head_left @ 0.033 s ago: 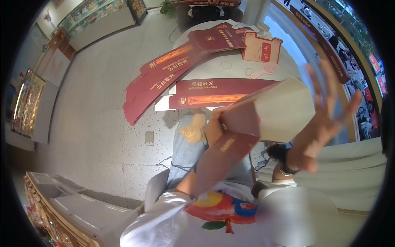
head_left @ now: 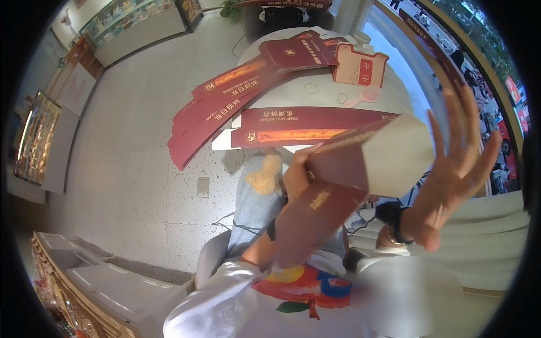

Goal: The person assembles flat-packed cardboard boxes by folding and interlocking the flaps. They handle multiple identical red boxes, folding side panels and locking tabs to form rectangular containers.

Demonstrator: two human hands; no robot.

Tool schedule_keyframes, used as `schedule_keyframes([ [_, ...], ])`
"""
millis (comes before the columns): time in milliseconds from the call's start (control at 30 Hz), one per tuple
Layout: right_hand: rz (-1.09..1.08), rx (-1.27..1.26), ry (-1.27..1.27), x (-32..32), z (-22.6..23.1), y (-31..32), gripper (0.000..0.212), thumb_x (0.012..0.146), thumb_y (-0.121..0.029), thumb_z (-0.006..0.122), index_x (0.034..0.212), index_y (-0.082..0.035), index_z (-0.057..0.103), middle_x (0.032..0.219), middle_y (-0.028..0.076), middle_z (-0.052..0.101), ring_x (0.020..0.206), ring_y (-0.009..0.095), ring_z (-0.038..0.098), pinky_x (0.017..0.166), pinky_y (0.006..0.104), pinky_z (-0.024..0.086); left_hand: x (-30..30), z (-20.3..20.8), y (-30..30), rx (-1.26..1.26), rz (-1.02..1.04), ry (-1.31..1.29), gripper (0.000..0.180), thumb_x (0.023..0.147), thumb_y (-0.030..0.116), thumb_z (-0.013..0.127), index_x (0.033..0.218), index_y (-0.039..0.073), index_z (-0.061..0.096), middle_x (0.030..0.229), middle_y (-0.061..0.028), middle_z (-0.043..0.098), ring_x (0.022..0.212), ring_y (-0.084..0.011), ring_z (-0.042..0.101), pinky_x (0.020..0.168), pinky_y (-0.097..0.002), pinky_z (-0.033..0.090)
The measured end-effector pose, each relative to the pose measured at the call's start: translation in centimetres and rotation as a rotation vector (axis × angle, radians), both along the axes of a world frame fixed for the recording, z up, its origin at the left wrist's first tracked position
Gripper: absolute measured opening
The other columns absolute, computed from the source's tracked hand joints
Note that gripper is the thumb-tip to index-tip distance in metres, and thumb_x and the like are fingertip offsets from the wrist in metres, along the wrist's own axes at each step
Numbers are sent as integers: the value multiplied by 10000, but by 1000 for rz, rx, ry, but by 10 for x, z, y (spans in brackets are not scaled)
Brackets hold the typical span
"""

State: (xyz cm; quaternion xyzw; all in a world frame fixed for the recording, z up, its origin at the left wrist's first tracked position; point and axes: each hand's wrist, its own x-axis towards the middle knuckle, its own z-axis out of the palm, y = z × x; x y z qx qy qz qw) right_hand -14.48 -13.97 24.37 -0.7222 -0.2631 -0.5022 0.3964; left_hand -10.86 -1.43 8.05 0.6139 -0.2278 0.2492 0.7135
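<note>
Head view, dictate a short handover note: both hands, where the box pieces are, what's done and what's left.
Left hand: grips a dark red carton, partly folded, one end open, held over the lap.
Right hand: open, fingers spread, off the carton, holding nothing.
Flat dark red carton blanks lie fanned over the round white table; one long blank lies at the near edge.
Done: one carton partly formed.
Left: its open end is not closed; the blanks on the table lie flat.

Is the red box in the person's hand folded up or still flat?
Partly folded up. The dark red box held by the left hand shows a pale inside panel bent out from its red sides. The right hand is spread open, off it.
</note>
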Motion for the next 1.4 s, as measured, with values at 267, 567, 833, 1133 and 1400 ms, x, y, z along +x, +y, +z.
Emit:
schedule_keyframes([
  [267, -335, -428, 389, -25, 7, 7, 761, 722, -629, 642, 1155, -5, 682, 1270, 254, 570, 1108, 372, 592, 955, 438, 445, -6, -34, -11, -69, -147, 204, 535, 723, 217, 797, 1184, 58, 576, 1077, -120, 679, 962, -251, 670, 833, -307, 502],
  [567, -405, -444, 398, -33, -9, 1, 601, 698, -316, 601, 1194, 20, 646, 1226, 242, 594, 1114, 355, 595, 949, 428, 455, 2, -45, -10, 59, -190, 217, 528, 762, 286, 732, 1206, 58, 559, 1122, -148, 655, 1017, -321, 635, 876, -374, 494],
  [833, -294, -374, 263, -44, 25, -52, 573, 906, -406, 574, 1309, 0, 537, 1284, 255, 547, 1052, 285, 625, 867, 402, 538, 41, -9, 21, 402, -537, -107, 1062, 563, 333, 911, 1419, 37, 356, 1376, -190, 480, 1265, -353, 497, 1011, -403, 445],
  [1133, -32, -196, 561, -31, 58, -70, 809, 909, -584, 251, 1254, 80, 560, 1382, 288, 468, 1291, 343, 469, 1086, 410, 325, 53, -59, -22, 253, -463, -112, 847, 550, 435, 914, 1172, -6, 546, 996, -175, 668, 881, -314, 683, 780, -362, 539],
  [1400, -57, -68, 541, -33, 17, -64, 690, 896, -492, 423, 1230, 90, 583, 1402, 270, 461, 1353, 343, 401, 1134, 428, 241, 39, -45, -28, 296, -473, -74, 859, 535, 367, 943, 1177, -35, 536, 1019, -163, 676, 916, -255, 689, 812, -346, 534],
])
